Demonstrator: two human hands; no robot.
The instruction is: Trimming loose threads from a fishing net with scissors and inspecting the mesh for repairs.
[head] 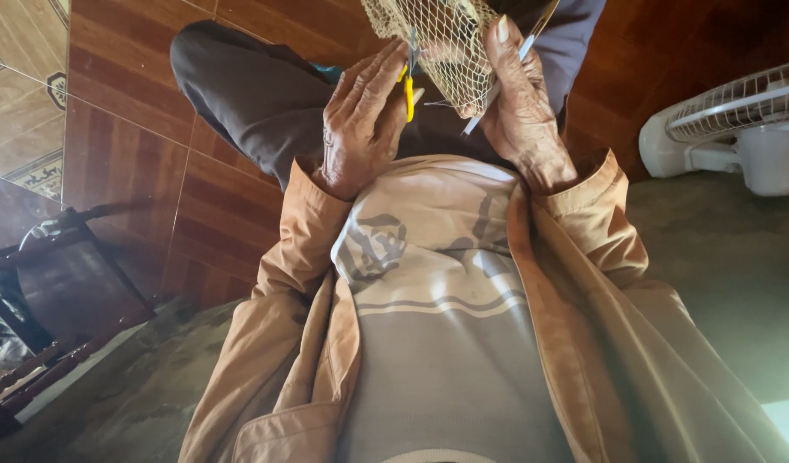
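The person sat with the camera looking down the front of a grey sweatshirt and an open tan jacket, and both hands were raised close together over the lap. The left hand was curled closed about a small pair of yellow-handled snips, the yellow grip showing between the fingers and the palm. The right hand was closed too, its fingers pinching a pale beige net and a thin white netting needle that slanted down out of the grip. The net hung from the top edge of the view and sagged between the two hands, touching both; its upper part ran out of the picture. Behind the hands lay a bent knee in dark trousers, which hid the floor just beyond it. Reddish-brown tiles covered the floor, with lighter patterned tiles at the far left. At the left edge stood a dark wooden frame with a rail, possibly a chair or rack, and something pale and crumpled lay inside it, too dim to name. At the right a white electric fan stood near the person's right sleeve, its wire grille facing upward, only part of it in view. A grey-green surface spread beneath the person on both sides.
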